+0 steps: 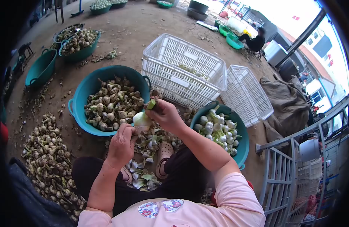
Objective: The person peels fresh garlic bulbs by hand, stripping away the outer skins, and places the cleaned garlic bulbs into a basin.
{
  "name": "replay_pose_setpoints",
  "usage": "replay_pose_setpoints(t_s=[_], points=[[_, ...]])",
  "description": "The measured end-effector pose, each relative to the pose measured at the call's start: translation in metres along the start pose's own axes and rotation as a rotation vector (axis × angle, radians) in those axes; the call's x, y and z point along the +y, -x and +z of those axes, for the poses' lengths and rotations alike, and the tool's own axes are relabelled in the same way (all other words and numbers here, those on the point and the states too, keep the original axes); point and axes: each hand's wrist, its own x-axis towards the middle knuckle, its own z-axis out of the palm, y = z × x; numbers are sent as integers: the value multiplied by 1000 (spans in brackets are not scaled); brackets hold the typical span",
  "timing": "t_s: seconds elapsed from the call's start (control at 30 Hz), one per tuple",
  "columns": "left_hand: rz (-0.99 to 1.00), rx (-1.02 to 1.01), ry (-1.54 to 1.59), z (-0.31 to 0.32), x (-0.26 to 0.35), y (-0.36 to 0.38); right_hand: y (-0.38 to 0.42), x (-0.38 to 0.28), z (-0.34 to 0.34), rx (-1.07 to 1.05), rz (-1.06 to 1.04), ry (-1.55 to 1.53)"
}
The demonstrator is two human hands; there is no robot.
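A white garlic bulb (141,120) with a green stem is held up between my hands. My right hand (165,115) is closed round its stem at the upper right. At the bulb's lower left, the fingers of my left hand (123,142) are pinched together at its skin. Behind my hands, to the left, a teal tub (78,109) holds dirty unpeeled garlic (110,104). On the right, another teal tub (240,145) contains cleaned white bulbs (220,130). Peeled skins (142,176) lie on the ground around my feet.
Two white plastic crates (182,85) (246,92) stand ahead. A garlic heap (49,159) lies at left, with more tubs (42,68) beyond. Dark cloth (284,106) and a metal railing (280,181) are at right. A person (256,41) sits far off at upper right.
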Motion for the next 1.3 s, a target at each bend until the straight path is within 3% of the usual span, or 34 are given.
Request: replay_pose_setpoints(t_s=[0.03,0.17,0.3,0.33,0.43,0.5,0.57,0.63,0.77,0.83,0.97,1.1,1.17,1.2,1.27,1.3], points=[[18,-22,26,-2,2,2,-3,4,-4,53,101,-151],[15,-65,29,-5,-3,3,-3,-4,-16,200,209,-246],[164,-387,104,-10,4,10,-8,6,-27,308,279,-265],[122,-496,56,-10,2,14,-9,5,-30,345,305,-314],[28,-348,-93,2,-8,18,-5,1,-37,331,302,-260],[27,-128,61,-2,-7,4,-4,-1,-36,216,247,-57],[-65,94,251,-6,5,-10,-2,-6,-28,142,154,-51],[-57,172,275,-8,10,-19,1,-13,-17,74,66,-49],[145,148,130,-3,-3,-17,6,-19,1,-5,2,-103],[81,134,150,-1,-4,-9,8,-16,3,-42,-98,5],[187,90,-73,-3,3,2,13,-16,5,-87,18,97],[242,-109,-264,6,-6,28,13,-23,7,64,110,-86],[285,-522,-310,17,-17,45,5,-14,-8,220,281,-183],[291,-519,-312,20,-18,50,4,-15,-12,267,319,-322],[31,-686,-368,23,-16,52,4,-13,-27,278,349,-134],[155,-371,-245,21,-19,51,8,-11,-29,281,368,-78]])
